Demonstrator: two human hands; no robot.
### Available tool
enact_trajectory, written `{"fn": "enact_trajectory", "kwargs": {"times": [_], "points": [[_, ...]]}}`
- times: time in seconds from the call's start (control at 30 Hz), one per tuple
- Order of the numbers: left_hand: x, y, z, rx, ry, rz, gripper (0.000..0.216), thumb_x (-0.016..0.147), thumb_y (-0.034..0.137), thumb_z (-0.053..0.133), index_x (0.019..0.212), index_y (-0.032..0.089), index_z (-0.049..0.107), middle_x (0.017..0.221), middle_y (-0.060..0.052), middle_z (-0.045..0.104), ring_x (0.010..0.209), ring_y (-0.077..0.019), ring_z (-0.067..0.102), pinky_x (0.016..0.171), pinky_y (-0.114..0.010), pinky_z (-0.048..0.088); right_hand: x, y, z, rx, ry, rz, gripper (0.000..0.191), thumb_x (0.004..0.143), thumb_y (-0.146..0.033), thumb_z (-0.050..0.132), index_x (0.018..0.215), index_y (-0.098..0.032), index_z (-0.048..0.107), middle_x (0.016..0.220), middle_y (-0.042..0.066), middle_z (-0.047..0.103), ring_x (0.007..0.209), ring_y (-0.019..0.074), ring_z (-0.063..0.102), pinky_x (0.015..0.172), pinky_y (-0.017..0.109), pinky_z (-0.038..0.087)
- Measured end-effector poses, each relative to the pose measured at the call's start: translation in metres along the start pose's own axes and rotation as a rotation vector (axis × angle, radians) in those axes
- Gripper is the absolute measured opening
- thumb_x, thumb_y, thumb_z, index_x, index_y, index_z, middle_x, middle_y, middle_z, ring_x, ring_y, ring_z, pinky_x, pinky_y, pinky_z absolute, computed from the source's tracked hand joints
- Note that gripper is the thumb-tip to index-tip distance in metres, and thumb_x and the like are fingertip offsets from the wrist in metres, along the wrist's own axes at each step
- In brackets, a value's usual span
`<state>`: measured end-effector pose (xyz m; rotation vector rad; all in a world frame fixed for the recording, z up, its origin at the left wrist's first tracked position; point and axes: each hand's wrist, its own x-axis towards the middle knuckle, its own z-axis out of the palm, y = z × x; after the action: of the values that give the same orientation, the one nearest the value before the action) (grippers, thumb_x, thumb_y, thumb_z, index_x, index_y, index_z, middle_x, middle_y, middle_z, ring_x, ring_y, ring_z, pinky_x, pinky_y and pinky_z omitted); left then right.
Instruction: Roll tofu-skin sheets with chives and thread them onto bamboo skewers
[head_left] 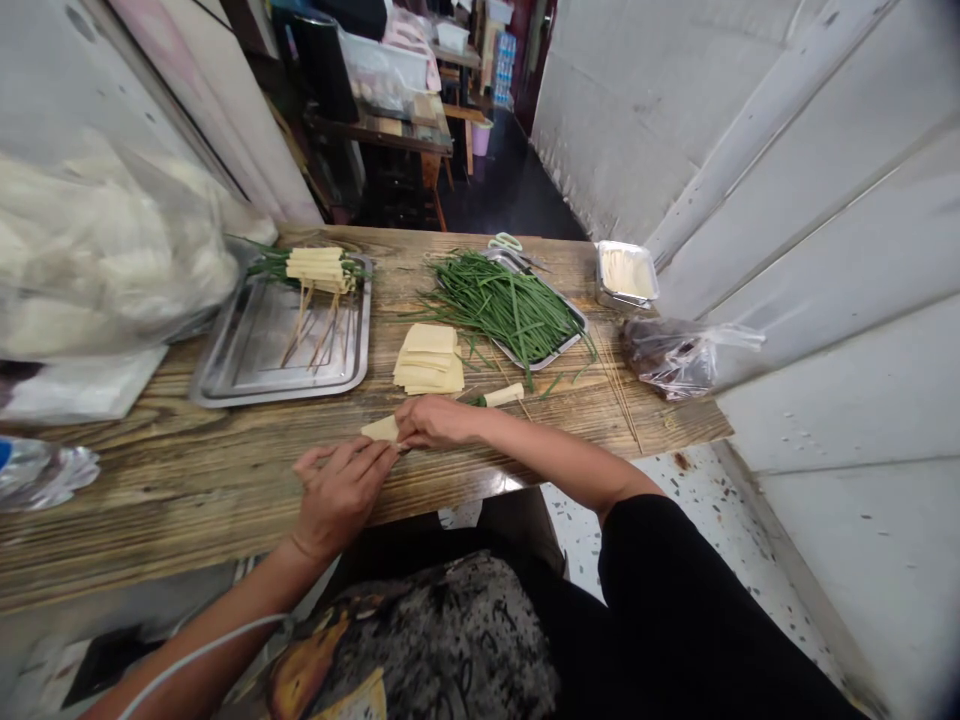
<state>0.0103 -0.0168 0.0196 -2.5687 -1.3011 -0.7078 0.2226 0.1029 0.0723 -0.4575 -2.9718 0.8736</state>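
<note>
**Hands rolling a tofu-skin sheet at the tabletop edge**

Hands meet at the near edge of the wooden tabletop (187, 480). The left hand (337, 495) lies with its fingers stretched out, their tips touching a pale tofu-skin sheet (381, 429) that rests on the wood. The right hand (435, 420) covers the sheet's other end, fingers curled down over it and pressing it; whether they pinch it or only press cannot be told.

Just right of the right hand lies a finished roll (502, 396), with green chive showing at one end. Behind the hands sits a stack of cut tofu-skin sheets (429, 360). To the left of the stack, a steel tray (247, 370) holds skewered rolls (319, 270) at its far end, sticks pointing toward the person. To the right, a second tray (568, 346) carries a heap of chives (502, 300). Farther right lie a crumpled plastic bag (675, 355) and, behind it, a small steel container (626, 275). Scissors (506, 241) rest at the far edge.
</note>
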Motion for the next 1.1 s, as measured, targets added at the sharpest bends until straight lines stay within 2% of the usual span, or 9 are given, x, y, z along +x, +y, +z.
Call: {"fn": "enact_trajectory", "kwargs": {"times": [0.1,0.27,0.53,0.7,0.8,0.9,1.1], "points": [[-0.001,-0.004,0.004,-0.002,0.003,0.054,0.031,0.105,0.017,0.047,0.116,0.023,0.075,0.108,-0.010,0.082,0.109,-0.0274,0.072,0.092,-0.046,0.044,0.002,0.005,0.000,0.063,0.004,-0.002,0.018,0.103,-0.019,0.063,0.091,-0.012,0.074,0.092,0.007,0.068,0.092,0.0171,0.061,0.080,0.025,0.042],[0.006,-0.008,0.004,-0.069,-0.081,-0.002,0.030,0.105,0.017,0.045,0.113,0.023,0.074,0.107,-0.008,0.081,0.107,-0.0259,0.071,0.094,-0.047,0.043,0.001,0.005,0.001,0.089,0.028,0.029,0.015,0.102,-0.014,0.063,0.095,-0.012,0.076,0.095,0.006,0.068,0.092,0.0169,0.062,0.083,0.024,0.044],[0.024,-0.002,-0.008,-0.115,-0.079,-0.034,0.027,0.106,0.020,0.047,0.097,0.022,0.073,0.096,-0.005,0.081,0.095,-0.0245,0.070,0.091,-0.046,0.039,-0.019,-0.021,0.020,-0.281,0.189,0.100,0.025,0.110,-0.028,0.054,0.096,-0.016,0.071,0.099,0.008,0.065,0.096,0.0220,0.053,0.081,0.032,0.041],[0.018,-0.005,-0.006,-0.126,-0.098,-0.057,0.029,0.104,0.021,0.047,0.103,0.022,0.076,0.102,-0.009,0.081,0.100,-0.0269,0.069,0.087,-0.045,0.041,-0.018,-0.024,0.018,-0.331,0.118,0.134,0.027,0.113,-0.025,0.044,0.102,-0.015,0.067,0.101,0.008,0.063,0.094,0.0209,0.053,0.083,0.032,0.041],[0.009,-0.007,-0.005,-0.066,-0.098,-0.061,0.031,0.102,0.020,0.048,0.113,0.024,0.077,0.111,-0.012,0.080,0.108,-0.0302,0.068,0.090,-0.049,0.040,-0.013,-0.021,0.011,-0.355,0.037,0.082,0.029,0.113,-0.022,0.041,0.099,-0.016,0.065,0.106,0.008,0.065,0.098,0.0205,0.054,0.085,0.032,0.042],[0.006,-0.006,-0.006,-0.009,-0.085,-0.063,0.031,0.103,0.019,0.048,0.115,0.024,0.076,0.112,-0.013,0.079,0.110,-0.0302,0.067,0.091,-0.050,0.038,-0.011,-0.018,0.005,-0.390,-0.022,0.044,0.032,0.114,-0.026,0.042,0.095,-0.017,0.066,0.108,0.008,0.067,0.102,0.0207,0.053,0.084,0.031,0.042],[0.014,-0.003,-0.007,0.006,-0.086,-0.077,0.026,0.106,0.026,0.049,0.114,0.022,0.074,0.106,-0.010,0.079,0.106,-0.0278,0.067,0.091,-0.046,0.037,-0.011,-0.018,0.004,-0.438,0.031,0.040,0.037,0.115,-0.029,0.040,0.096,-0.016,0.069,0.106,0.008,0.068,0.104,0.0217,0.054,0.087,0.033,0.041]]}}
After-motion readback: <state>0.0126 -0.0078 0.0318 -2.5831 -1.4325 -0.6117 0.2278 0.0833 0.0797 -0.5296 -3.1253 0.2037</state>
